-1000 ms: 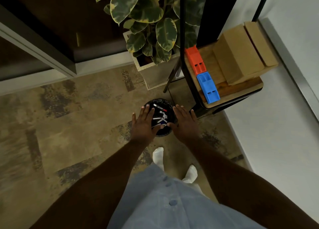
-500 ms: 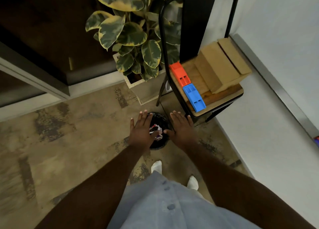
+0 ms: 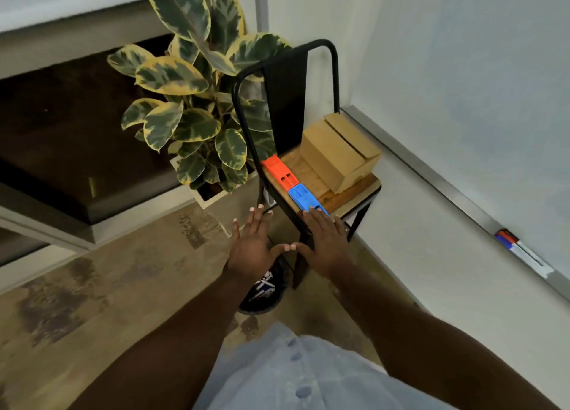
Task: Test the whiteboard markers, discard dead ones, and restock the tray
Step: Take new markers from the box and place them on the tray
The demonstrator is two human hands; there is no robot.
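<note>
My left hand (image 3: 254,246) and my right hand (image 3: 325,244) are held out flat, palms down, fingers spread, thumbs almost touching, with nothing in them. Below them on the floor stands a black round bin (image 3: 265,292) with several markers inside, partly hidden by my left wrist. On the whiteboard's metal tray (image 3: 431,175) at the right lie markers (image 3: 513,246) with red and blue caps. The whiteboard (image 3: 478,70) fills the upper right.
A black-framed chair (image 3: 243,113) with a wooden seat holds a red box (image 3: 279,170), a blue box (image 3: 303,198) and a cardboard box (image 3: 337,153). A potted plant (image 3: 197,107) stands left of it. A grey ledge (image 3: 46,221) runs along the left.
My hands have lifted away from the bin's rim and now hover higher, near the chair's front edge. The view has tilted up, so the whiteboard tray and its markers show.
</note>
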